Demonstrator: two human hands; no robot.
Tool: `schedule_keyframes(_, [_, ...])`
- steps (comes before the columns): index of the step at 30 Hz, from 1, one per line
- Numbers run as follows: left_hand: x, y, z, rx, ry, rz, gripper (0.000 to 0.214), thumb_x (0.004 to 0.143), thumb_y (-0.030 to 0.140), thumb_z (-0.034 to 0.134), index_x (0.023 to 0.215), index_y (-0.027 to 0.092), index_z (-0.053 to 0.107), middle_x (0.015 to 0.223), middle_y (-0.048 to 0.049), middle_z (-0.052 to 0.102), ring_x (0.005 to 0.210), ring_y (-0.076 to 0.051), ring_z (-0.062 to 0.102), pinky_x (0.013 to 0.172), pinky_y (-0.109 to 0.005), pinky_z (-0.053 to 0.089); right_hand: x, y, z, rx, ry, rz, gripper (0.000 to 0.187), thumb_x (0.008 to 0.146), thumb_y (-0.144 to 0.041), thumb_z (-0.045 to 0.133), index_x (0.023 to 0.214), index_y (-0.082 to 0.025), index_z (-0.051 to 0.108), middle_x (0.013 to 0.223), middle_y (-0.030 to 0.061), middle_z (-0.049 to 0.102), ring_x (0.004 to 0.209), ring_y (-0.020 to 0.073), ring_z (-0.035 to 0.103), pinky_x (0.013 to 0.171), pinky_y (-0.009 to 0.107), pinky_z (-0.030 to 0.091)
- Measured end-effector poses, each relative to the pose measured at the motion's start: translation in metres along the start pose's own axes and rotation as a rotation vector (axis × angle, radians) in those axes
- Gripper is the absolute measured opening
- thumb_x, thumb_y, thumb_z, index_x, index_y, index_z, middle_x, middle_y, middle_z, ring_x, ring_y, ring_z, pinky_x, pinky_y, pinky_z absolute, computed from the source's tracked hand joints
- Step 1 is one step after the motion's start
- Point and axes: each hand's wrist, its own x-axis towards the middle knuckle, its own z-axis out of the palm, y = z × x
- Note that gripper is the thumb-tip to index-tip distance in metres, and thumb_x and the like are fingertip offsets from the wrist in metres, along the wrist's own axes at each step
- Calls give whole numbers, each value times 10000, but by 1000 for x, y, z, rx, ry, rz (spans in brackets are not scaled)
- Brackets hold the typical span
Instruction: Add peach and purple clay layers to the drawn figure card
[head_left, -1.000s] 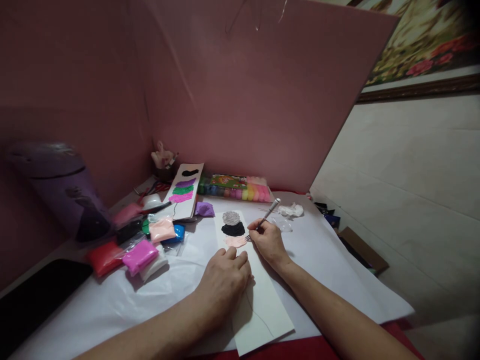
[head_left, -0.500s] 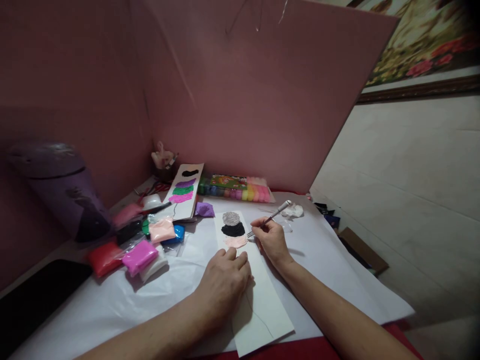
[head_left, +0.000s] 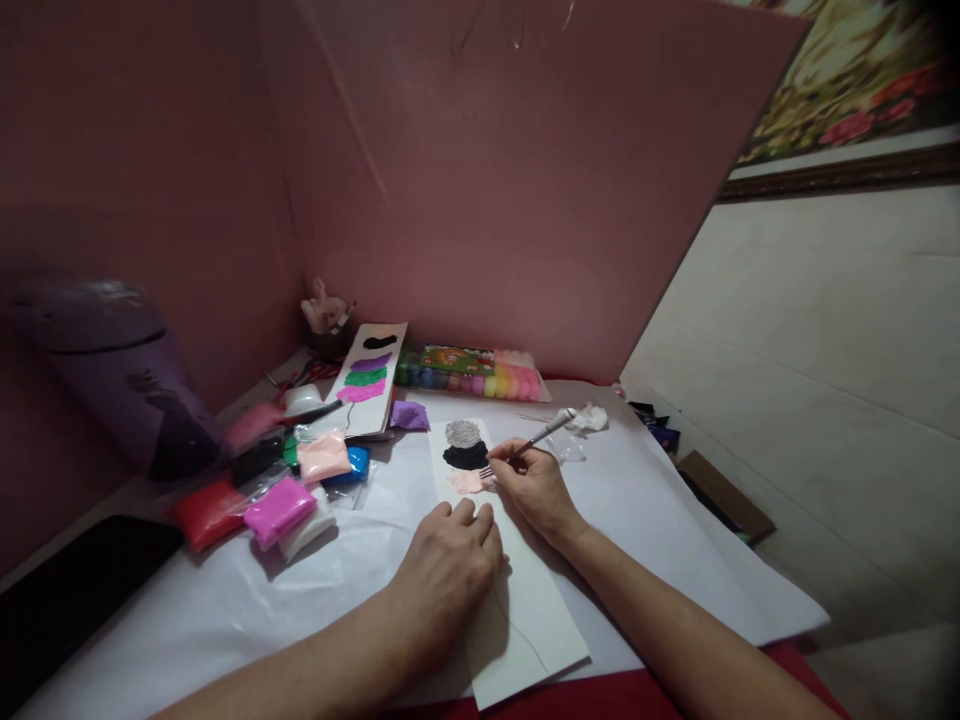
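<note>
A long white card [head_left: 517,600] lies on the white paper sheet in front of me. It carries three clay patches at its far end: grey [head_left: 463,433], black [head_left: 465,457] and pale pink [head_left: 469,482]. My right hand [head_left: 534,487] pinches a thin metal tool [head_left: 534,441], its tip at the right edge of the pink and black patches. My left hand [head_left: 448,563] rests palm down on the card just below the patches, fingers loosely curled, holding it flat.
Packets of coloured clay [head_left: 281,510] lie at the left, beside a second card with colour swatches [head_left: 367,378]. A clay set box [head_left: 472,373] stands at the back. A purple container [head_left: 120,370] is far left. Pink boards [head_left: 487,180] wall in the desk. White scraps [head_left: 589,418] lie right.
My right hand lifted the tool off the pink patch half a second ago, then brought its tip back to the patches, a little further left. The left hand stayed put.
</note>
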Motion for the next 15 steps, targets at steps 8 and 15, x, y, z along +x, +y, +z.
schedule_keyframes(8, [1, 1, 1, 31, -38, -2, 220, 967, 191, 442, 952, 128, 652, 1013, -94, 667, 848, -225, 564, 681, -370, 410, -5, 0, 2, -74, -90, 9, 107, 746, -209, 561, 772, -167, 656, 653, 26, 691, 625, 178, 687, 617, 266, 529])
schedule_keyframes(15, [0, 1, 3, 67, -9, 24, 206, 943, 150, 457, 941, 123, 661, 982, -97, 671, 820, -226, 574, 640, -362, 421, -4, -1, 2, -155, -85, -38, 118, 733, -196, 556, 726, -164, 670, 640, 20, 682, 579, 152, 629, 596, 251, 489])
